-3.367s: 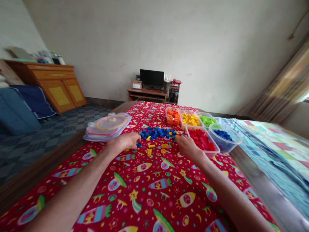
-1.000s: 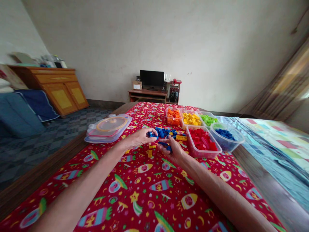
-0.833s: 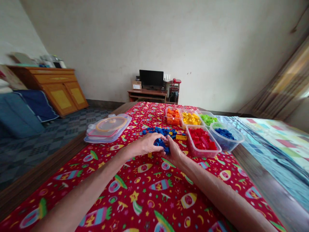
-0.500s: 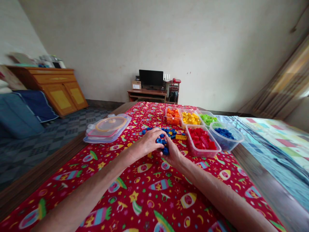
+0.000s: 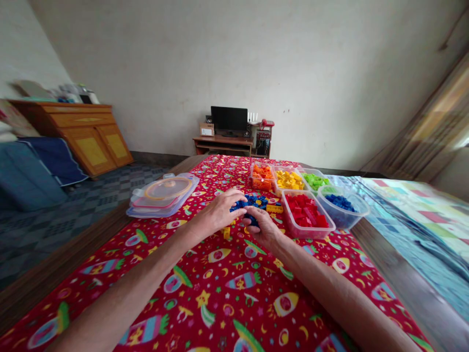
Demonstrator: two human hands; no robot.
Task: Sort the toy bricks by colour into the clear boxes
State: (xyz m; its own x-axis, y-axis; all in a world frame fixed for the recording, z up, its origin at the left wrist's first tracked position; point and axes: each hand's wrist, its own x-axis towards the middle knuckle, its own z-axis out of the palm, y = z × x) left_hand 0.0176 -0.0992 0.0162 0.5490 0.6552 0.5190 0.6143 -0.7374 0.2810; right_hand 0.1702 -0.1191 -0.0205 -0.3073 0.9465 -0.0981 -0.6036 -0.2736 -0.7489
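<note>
With twelve o'clock straight ahead of our hands, the pile of blue bricks (image 5: 258, 200) lies just beyond our fingers, at about one o'clock on the red patterned cloth (image 5: 249, 293). Our right hand (image 5: 264, 227) is cupped, fingers curled snugly round a few dark blue bricks (image 5: 253, 221). Our left hand (image 5: 225, 210) arches over the near edge of the pile, thumb almost meeting our right fingers; blue shows within its curve, but we cannot tell whether it grips any.

Just beside us at three o'clock we have a long yellow brick (image 5: 274, 209), and past it the box of red bricks (image 5: 311, 233), which stands between our right hand and the round tub of blue bricks (image 5: 343, 223). Boxed orange bricks (image 5: 262, 176) sit near one o'clock, with yellow bricks (image 5: 289, 180) and green bricks (image 5: 315, 182) toward two. At eight o'clock a small yellow piece (image 5: 226, 233) lies close under our left hand. Well apart at nine to ten o'clock we see stacked lids (image 5: 163, 195); far off at twelve, a monitor (image 5: 229, 119).
</note>
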